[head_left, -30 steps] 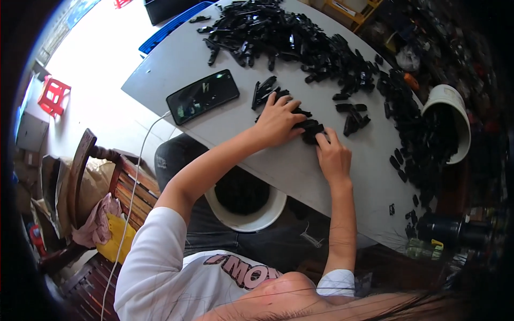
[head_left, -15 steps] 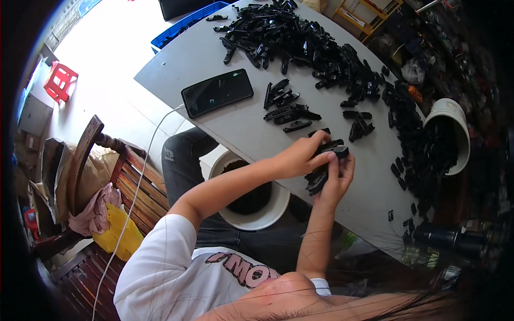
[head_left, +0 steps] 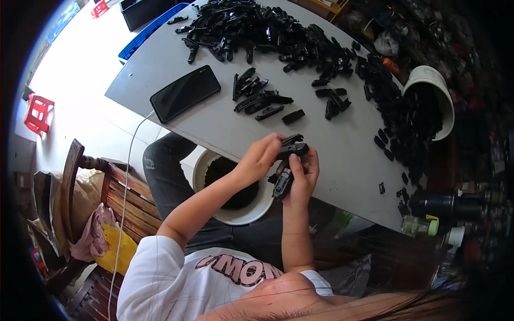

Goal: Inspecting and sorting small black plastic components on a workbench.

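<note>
My right hand [head_left: 304, 179] is closed around several black plastic parts, held above the near table edge. One long black part [head_left: 293, 151] lies across the top of its fingers. Another black part [head_left: 282, 184], showing a slotted inner side, hangs down by the palm. My left hand [head_left: 261, 156] has its fingers bent against the left end of the upper parts; its fingertips are partly hidden. Just beyond the hands, a short black part [head_left: 293, 116] rests on the table, beside a small group of longer black parts [head_left: 262, 101].
A large heap of black parts [head_left: 257, 29] covers the far side of the table [head_left: 214, 120]. More spill from a tipped white bucket [head_left: 448, 107] at right. A phone [head_left: 186, 93] with a cable lies at left. Below the edge stands a white tub [head_left: 257, 211] with dark contents.
Both hands have drawn back toward me with the parts, which are turned differently. The short black part by my left fingertips now lies apart from them. The whole view has shifted.
</note>
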### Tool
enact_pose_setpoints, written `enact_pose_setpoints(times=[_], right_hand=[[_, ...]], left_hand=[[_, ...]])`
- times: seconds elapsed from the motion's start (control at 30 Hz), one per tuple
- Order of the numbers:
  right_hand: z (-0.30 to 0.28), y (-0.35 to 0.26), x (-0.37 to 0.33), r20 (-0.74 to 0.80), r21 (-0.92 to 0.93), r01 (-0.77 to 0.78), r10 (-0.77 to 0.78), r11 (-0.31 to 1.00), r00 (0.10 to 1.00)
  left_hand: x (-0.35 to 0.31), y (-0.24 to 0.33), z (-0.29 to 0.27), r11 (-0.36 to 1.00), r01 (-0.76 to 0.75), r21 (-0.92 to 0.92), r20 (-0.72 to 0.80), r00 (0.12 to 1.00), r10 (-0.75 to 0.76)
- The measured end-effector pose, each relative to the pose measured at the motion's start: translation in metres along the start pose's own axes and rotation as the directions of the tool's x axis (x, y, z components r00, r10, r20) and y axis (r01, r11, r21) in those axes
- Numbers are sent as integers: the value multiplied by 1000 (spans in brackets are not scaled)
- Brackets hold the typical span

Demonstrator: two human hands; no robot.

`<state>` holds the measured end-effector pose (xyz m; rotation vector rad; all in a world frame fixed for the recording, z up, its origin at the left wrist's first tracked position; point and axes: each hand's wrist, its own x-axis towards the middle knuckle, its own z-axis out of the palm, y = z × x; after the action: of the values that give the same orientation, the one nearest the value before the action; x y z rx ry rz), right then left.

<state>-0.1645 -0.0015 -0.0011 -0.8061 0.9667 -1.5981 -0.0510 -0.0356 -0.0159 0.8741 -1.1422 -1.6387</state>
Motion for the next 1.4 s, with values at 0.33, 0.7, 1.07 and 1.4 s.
enact_pose_setpoints(times=[0.33, 0.7, 1.07, 1.4], right_hand=[[-11, -7, -9, 112, -95, -81, 92, 992, 989], [-24, 28, -10, 397, -419, 52, 131, 907, 909], [-55, 17, 94, 551, -834, 548, -138, -63, 823], [-68, -16, 27, 446, -814, 452, -106, 366, 889]], left_hand=[[-28, 20, -18, 897, -184, 401, 253, 964, 85], [-38, 27, -66, 425, -316, 848, 283, 949, 142], [62, 3, -46, -321, -366, 874, 453, 853, 259], [43, -7, -21, 525, -364, 769, 266, 930, 254]])
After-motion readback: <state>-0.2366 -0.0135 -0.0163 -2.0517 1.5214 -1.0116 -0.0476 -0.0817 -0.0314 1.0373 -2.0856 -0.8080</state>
